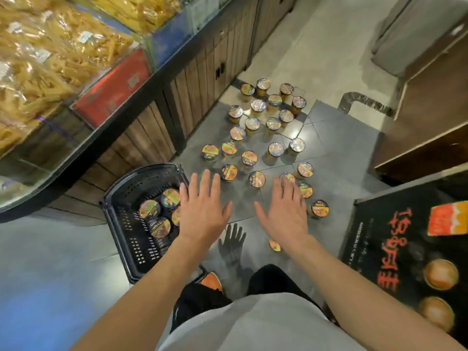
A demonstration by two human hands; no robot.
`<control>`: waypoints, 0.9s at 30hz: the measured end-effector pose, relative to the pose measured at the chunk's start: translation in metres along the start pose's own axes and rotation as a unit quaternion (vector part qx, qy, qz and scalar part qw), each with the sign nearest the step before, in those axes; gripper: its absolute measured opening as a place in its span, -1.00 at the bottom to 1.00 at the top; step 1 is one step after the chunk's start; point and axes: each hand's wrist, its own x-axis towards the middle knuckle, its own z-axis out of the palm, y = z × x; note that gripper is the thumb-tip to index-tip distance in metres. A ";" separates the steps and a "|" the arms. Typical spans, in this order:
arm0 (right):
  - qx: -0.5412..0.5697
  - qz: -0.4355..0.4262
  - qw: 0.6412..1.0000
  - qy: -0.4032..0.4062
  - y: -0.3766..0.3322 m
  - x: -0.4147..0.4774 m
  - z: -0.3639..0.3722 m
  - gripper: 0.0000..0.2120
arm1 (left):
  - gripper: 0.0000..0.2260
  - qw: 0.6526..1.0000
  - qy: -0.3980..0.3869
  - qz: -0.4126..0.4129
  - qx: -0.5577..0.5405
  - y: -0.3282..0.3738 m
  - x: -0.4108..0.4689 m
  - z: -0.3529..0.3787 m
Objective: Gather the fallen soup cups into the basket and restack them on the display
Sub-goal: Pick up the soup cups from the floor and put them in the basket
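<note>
person as seen from the head camera. left hand [202, 211] and right hand [283, 214]: bare, as are both forearms down to the lower edge of the view. shirt [253, 325]: pale grey, plain, over the torso. trousers [200, 302]: black, with a thin pale mark on the left leg, too small to read. shoe [212, 281]: orange upper with a dark edge, only partly visible.

Black perforated plastic basket [131, 224], matt; round soup cups [249, 158] with glossy iridescent foil lids; smooth grey floor tiles [336, 138]; ribbed wood-look cabinet panels [197, 72].
</note>
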 end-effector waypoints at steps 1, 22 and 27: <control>0.003 0.013 1.000 0.007 0.013 0.000 -0.005 -0.20 | -0.33 1.000 -0.001 0.018 0.000 0.014 0.004 0.002; 0.030 0.076 0.994 -0.073 0.370 0.093 -0.016 -0.21 | -0.30 0.989 -0.126 0.065 0.034 0.348 0.121 0.091; 0.030 0.096 0.993 -0.066 0.414 0.132 -0.017 -0.22 | -0.32 0.990 -0.108 0.083 0.031 0.390 0.162 0.108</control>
